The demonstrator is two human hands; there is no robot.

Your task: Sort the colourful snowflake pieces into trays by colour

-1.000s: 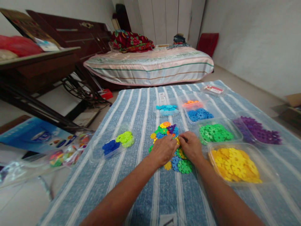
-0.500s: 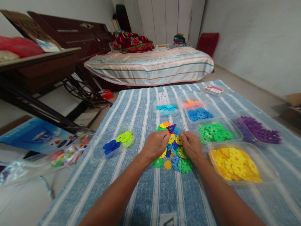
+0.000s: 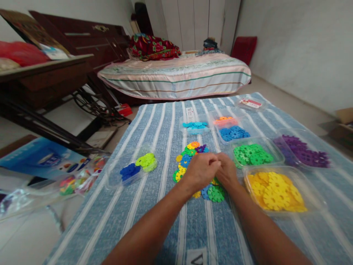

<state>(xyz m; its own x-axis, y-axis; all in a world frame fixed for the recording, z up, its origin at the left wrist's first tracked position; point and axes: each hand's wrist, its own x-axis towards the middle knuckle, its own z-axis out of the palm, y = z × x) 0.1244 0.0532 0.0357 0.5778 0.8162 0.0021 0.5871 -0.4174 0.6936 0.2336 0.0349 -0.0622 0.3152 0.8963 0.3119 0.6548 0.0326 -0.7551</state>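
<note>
A heap of mixed-colour plastic snowflake discs [image 3: 190,154] lies on the blue striped cloth [image 3: 165,125]. My left hand [image 3: 201,170] and my right hand [image 3: 227,170] rest on the heap's right side, knuckles up, fingers curled and touching each other. What the fingers hold is hidden. A green disc [image 3: 216,193] and a blue one lie just below my hands.
Clear tubs hold sorted discs: yellow [image 3: 275,191], green [image 3: 252,154], purple [image 3: 303,154], blue with orange [image 3: 231,130], cyan [image 3: 195,127], and dark blue with lime [image 3: 138,165]. A bag of toys [image 3: 77,180] lies left. A bed [image 3: 176,73] stands behind.
My hands were apart on the heap half a second ago. They have since come together over its right side, uncovering the discs on the left.
</note>
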